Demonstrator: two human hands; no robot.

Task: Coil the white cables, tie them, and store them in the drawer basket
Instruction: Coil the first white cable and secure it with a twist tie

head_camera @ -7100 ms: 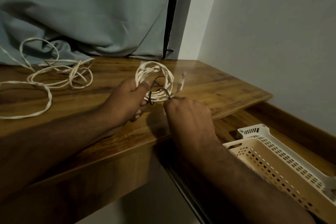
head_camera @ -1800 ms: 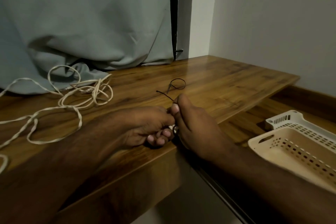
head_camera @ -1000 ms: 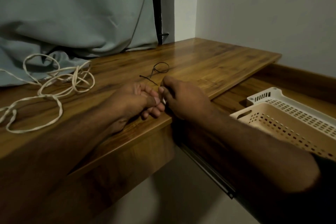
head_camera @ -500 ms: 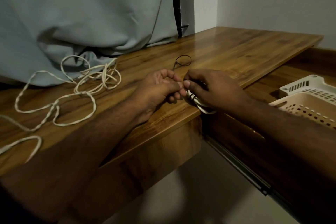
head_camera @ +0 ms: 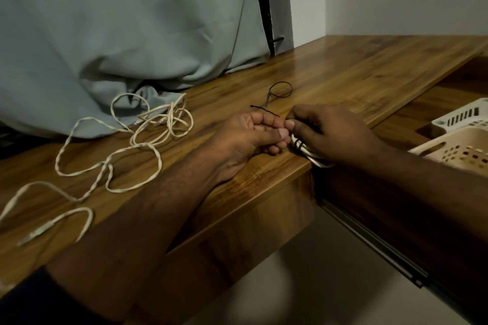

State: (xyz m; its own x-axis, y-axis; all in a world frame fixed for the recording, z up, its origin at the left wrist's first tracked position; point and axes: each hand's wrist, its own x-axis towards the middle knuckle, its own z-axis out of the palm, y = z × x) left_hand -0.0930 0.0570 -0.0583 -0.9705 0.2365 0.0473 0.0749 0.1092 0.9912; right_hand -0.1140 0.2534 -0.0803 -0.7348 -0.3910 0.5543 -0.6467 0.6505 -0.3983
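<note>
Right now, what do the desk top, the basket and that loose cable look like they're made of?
Desk top: wood or wood-look laminate, glossy, with grain and reflections. Basket: moulded plastic, cream, matte, with punched holes. Loose cable: twisted white strands, probably plastic-sheathed wire, though it could be cord.

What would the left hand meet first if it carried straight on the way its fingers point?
Almost at once, the right hand and the coiled white cable it holds: the left hand's fingertips already seem to touch them, though depth is unclear.
</note>
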